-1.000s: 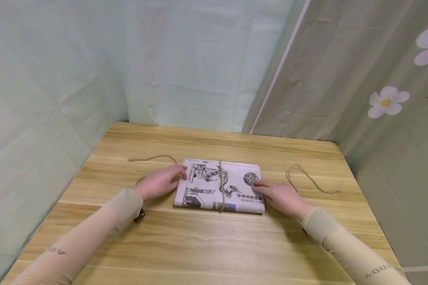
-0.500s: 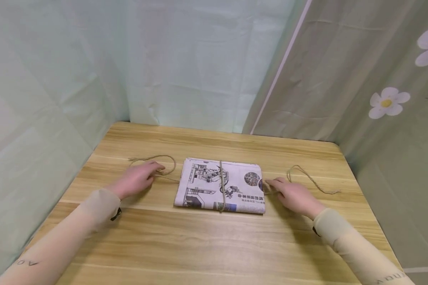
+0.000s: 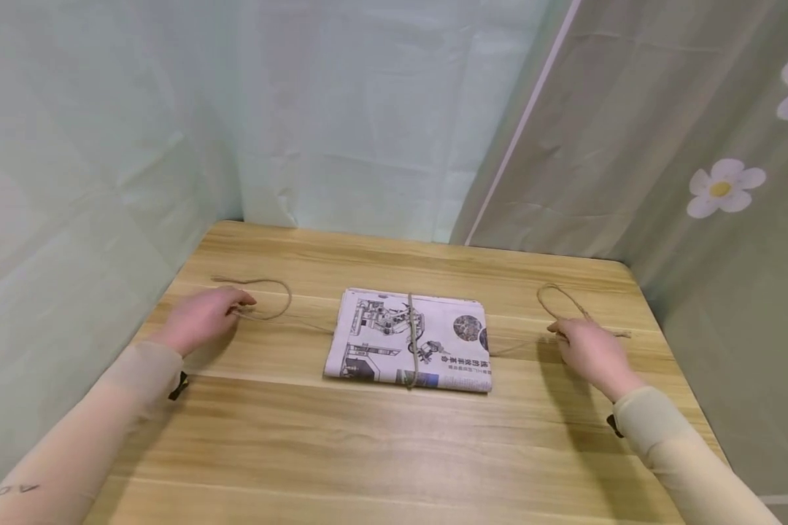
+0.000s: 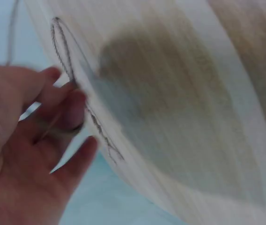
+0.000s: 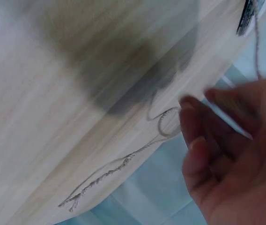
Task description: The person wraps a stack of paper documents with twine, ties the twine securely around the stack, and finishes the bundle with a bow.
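Tan twine [image 3: 290, 295] runs out both short sides of the paper [image 3: 384, 357], w/ a strand across its top too; paper lies flat on the table [image 3: 368, 459], btwn the hands; L hand [image 3: 200, 317] has fingers pinching the L length, R hand [image 3: 594, 355] the R; twine prob. light, limp, rough enough not to slip; paper prob. light, bendy, creases easily, so best held by its folded edges.
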Demonstrator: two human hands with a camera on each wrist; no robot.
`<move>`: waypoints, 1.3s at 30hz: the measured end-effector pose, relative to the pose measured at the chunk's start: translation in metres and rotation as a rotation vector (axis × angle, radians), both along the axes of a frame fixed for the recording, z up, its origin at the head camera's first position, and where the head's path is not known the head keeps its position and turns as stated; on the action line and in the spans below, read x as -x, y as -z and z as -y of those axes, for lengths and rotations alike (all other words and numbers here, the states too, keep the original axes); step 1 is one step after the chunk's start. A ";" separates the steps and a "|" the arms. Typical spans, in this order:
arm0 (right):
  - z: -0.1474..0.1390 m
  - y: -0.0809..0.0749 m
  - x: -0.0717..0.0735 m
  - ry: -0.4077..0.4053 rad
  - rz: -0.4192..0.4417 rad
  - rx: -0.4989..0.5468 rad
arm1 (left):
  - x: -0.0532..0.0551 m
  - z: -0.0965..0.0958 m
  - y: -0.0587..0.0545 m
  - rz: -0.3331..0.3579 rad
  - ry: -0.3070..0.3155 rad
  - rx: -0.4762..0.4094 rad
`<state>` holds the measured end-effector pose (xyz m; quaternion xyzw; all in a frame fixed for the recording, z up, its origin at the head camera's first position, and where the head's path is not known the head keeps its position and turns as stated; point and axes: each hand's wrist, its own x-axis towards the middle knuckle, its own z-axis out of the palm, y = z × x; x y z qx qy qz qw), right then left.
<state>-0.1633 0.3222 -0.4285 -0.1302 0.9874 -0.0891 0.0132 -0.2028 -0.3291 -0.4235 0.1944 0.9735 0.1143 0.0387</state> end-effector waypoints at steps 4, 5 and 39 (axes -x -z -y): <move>-0.001 0.003 -0.006 -0.062 0.102 -0.031 | -0.002 0.002 0.001 0.156 0.042 -0.080; -0.001 0.002 -0.008 -0.068 0.117 -0.031 | -0.003 0.002 0.000 0.192 0.048 -0.113; 0.059 0.003 0.010 -0.085 0.046 0.177 | -0.001 -0.006 -0.012 0.243 -0.223 -0.057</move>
